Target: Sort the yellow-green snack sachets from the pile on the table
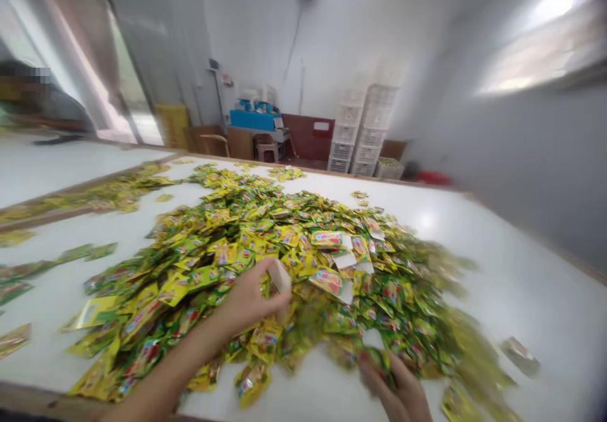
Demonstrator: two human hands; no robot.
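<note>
My left hand [251, 298] is closed around a small carton [280, 276], with thumb and fingers at its sides and its pale opening showing. Lower down, my right hand [401, 387] grips a green and yellow packet [383, 360], somewhat blurred, near the front of the pile. Beneath both hands spreads a large heap of small yellow and green packets [265, 219]. Several small printed cartons lie on top of it, among them a yellow carton [327, 238] and a carton with a white flap [328, 279].
A wooden rim borders the white table [474, 238]. Loose packets [102, 251] lie to the left, and more run along a divider. White crates [344, 134] are stacked against the back wall beside a blue machine [253, 119]. Another person [42, 105] sits at far left.
</note>
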